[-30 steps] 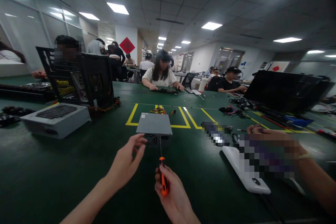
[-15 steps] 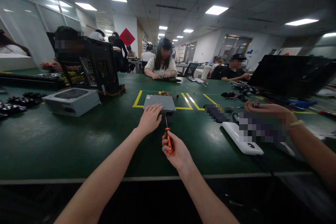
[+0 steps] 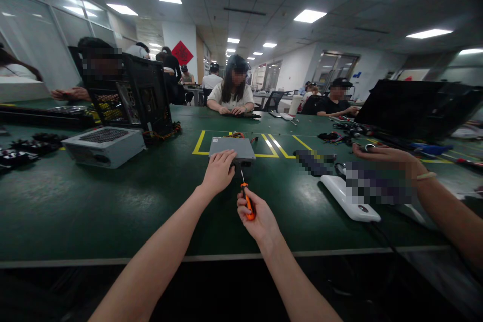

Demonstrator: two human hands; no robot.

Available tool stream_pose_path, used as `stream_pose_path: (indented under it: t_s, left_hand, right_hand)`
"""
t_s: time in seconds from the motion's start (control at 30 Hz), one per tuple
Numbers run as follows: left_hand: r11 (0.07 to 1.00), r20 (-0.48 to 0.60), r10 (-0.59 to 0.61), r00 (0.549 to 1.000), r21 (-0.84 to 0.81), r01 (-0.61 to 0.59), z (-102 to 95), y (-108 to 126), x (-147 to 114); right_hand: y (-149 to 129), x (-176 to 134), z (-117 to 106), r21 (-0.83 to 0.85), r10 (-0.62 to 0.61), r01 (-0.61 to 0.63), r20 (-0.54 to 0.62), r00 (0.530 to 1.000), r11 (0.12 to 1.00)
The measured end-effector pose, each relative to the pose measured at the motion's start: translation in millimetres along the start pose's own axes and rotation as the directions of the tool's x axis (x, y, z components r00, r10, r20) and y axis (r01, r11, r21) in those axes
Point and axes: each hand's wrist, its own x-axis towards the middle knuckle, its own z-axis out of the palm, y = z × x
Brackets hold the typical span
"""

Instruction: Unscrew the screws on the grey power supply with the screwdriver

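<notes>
My left hand (image 3: 221, 171) grips a grey computer power supply (image 3: 234, 147), its fingers lying over the top and the thumb near the front face. The power supply sits on the green table with a socket showing on its near side and coloured cables (image 3: 237, 135) behind it. An orange and black screwdriver (image 3: 247, 202) is held in my right hand (image 3: 258, 216), fingers wrapped round the handle. Its thin shaft points up and away toward the front face of the power supply. Whether the tip touches a screw is too small to tell.
A second power supply (image 3: 104, 146) and a black computer case (image 3: 147, 93) stand on the left. To the right lie a white case (image 3: 349, 198) and, above it, a co-worker's hand (image 3: 392, 161). A monitor (image 3: 418, 110) is behind. Another person (image 3: 232, 90) sits opposite.
The power supply sits slightly farther right in view, with my left hand still on it. My right hand and the screwdriver have shifted a little right. The co-worker's hand has turned slightly.
</notes>
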Motion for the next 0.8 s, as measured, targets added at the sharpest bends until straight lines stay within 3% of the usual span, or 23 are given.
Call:
stream_pose_path:
  t_s: [0.17, 0.4, 0.63, 0.8]
  left_hand:
    - [1.0, 0.007, -0.02, 1.0, 0.021, 0.02, 0.9, 0.7, 0.7]
    - [1.0, -0.008, -0.03, 1.0, -0.005, 0.03, -0.4, 2.2, -1.0]
    - [0.999, -0.03, -0.017, 0.999, -0.038, 0.016, -0.4, 0.6, -2.6]
    - [0.999, -0.041, -0.026, 0.999, -0.021, 0.025, 0.4, 1.3, -2.3]
  right_hand:
    - [0.2, 0.0, 3.0, -0.014, 0.064, -0.064, 0.021, 0.998, 0.998]
    - [8.6, -0.2, 4.7, -0.016, -0.045, 0.045, -0.014, 0.999, 0.999]
    - [9.3, 1.2, 4.6, -0.06, -0.019, 0.02, 0.031, 0.999, 0.998]
    - [9.5, 0.9, 6.0, -0.044, -0.091, 0.091, -0.002, 0.996, 0.995]
